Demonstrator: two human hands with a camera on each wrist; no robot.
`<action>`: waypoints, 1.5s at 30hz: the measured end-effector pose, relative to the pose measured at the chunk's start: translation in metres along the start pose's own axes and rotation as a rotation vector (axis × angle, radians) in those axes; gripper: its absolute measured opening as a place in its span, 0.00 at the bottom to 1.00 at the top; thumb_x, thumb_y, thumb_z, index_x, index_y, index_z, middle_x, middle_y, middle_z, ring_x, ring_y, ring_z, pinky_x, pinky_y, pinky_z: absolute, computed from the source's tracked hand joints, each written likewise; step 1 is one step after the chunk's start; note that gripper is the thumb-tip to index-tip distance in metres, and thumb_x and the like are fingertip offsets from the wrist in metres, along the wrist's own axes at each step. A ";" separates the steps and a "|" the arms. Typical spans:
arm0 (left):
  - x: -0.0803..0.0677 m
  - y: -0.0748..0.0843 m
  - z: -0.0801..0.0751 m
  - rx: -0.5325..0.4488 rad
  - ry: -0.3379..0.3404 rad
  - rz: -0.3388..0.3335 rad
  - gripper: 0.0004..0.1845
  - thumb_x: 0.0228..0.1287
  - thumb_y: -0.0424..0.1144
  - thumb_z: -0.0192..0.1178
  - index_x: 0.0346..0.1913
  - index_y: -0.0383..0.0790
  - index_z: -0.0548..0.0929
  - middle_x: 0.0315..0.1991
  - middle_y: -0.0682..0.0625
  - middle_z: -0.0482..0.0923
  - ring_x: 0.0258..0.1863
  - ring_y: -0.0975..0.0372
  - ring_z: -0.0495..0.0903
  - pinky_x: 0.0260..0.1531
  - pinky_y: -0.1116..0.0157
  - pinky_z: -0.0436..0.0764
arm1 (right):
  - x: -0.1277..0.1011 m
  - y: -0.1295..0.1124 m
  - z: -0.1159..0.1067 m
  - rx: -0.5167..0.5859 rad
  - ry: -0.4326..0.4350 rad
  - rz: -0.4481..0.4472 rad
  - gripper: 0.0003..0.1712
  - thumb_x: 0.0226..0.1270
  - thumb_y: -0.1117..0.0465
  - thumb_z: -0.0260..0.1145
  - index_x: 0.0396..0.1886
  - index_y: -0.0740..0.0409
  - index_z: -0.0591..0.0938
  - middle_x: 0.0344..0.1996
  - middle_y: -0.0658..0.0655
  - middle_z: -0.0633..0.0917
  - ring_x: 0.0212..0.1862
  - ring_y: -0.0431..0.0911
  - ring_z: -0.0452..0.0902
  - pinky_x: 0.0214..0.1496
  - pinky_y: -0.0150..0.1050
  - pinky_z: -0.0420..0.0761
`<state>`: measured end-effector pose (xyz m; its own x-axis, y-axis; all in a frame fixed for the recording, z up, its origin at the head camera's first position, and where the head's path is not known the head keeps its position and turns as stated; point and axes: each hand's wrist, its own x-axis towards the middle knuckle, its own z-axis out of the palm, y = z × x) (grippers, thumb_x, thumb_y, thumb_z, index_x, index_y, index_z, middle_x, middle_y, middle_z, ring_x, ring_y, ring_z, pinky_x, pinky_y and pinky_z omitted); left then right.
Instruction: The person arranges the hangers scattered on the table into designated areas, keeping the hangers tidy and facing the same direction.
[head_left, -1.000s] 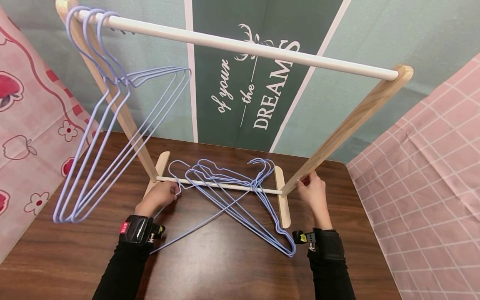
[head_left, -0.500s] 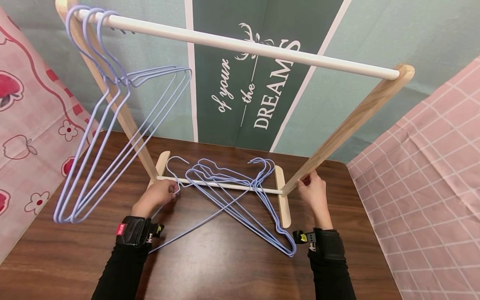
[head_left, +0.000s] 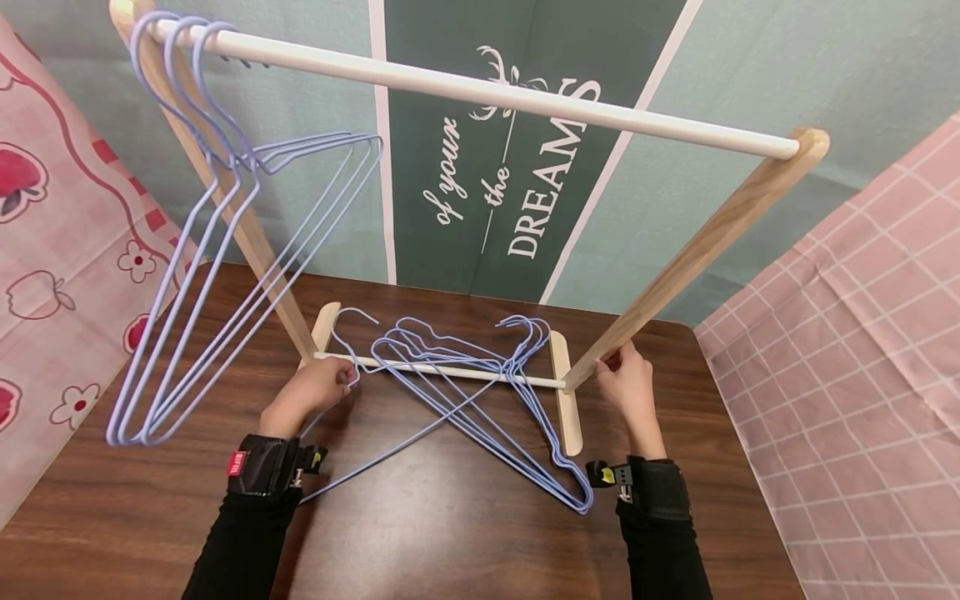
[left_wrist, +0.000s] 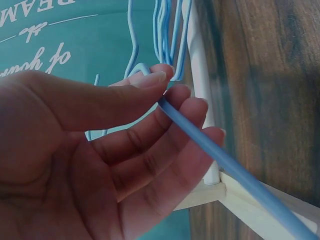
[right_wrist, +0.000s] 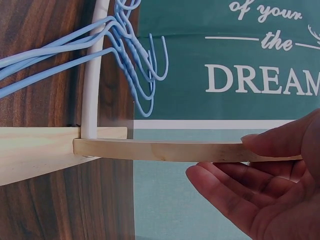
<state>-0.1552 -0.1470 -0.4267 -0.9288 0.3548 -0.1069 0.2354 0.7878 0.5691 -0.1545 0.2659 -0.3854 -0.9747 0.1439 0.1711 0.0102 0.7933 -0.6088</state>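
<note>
Dark wood table [head_left: 420,533], small rack [head_left: 697,242] on it. Left hand [head_left: 315,392] pinches blue wire hanger [left_wrist: 200,145] near neck, thumb over wire. Light, springy, slick; tangles with pile beside fingers. Right hand [head_left: 626,383] grips rack post.

Both arms reach forward in black sleeves, each wrist wrapped in a black band. The left hand [head_left: 315,392] is curled, thumb pressed against the index finger in a pinch, the other 3 fingers [left_wrist: 165,165] bent loosely beneath it, palm turned inward. The right hand [head_left: 628,385] is extended further out, back of the hand up, fingers [right_wrist: 225,192] gently bent with the thumb set above them.
</note>
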 end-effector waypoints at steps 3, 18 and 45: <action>-0.001 0.003 -0.002 -0.006 -0.001 0.004 0.04 0.48 0.24 0.54 0.24 0.36 0.73 0.17 0.54 0.69 0.19 0.63 0.66 0.22 0.66 0.65 | 0.000 0.000 0.000 -0.002 -0.002 0.003 0.10 0.58 0.71 0.57 0.39 0.73 0.72 0.29 0.70 0.78 0.28 0.57 0.75 0.25 0.39 0.70; -0.009 0.023 -0.019 0.047 0.002 0.056 0.05 0.48 0.24 0.53 0.25 0.37 0.73 0.18 0.54 0.68 0.21 0.62 0.66 0.24 0.65 0.67 | 0.001 0.000 -0.001 0.003 -0.011 0.013 0.11 0.59 0.71 0.57 0.41 0.73 0.72 0.30 0.70 0.78 0.29 0.57 0.75 0.25 0.40 0.70; -0.017 0.035 -0.030 0.083 0.071 0.077 0.07 0.49 0.25 0.53 0.23 0.41 0.74 0.17 0.56 0.67 0.20 0.61 0.65 0.21 0.63 0.65 | 0.001 0.000 -0.001 0.018 -0.009 0.015 0.11 0.59 0.71 0.57 0.40 0.73 0.72 0.30 0.70 0.78 0.31 0.58 0.75 0.25 0.39 0.71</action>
<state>-0.1395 -0.1401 -0.3805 -0.9243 0.3816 -0.0054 0.3271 0.7996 0.5036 -0.1549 0.2662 -0.3844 -0.9765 0.1504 0.1547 0.0212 0.7804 -0.6250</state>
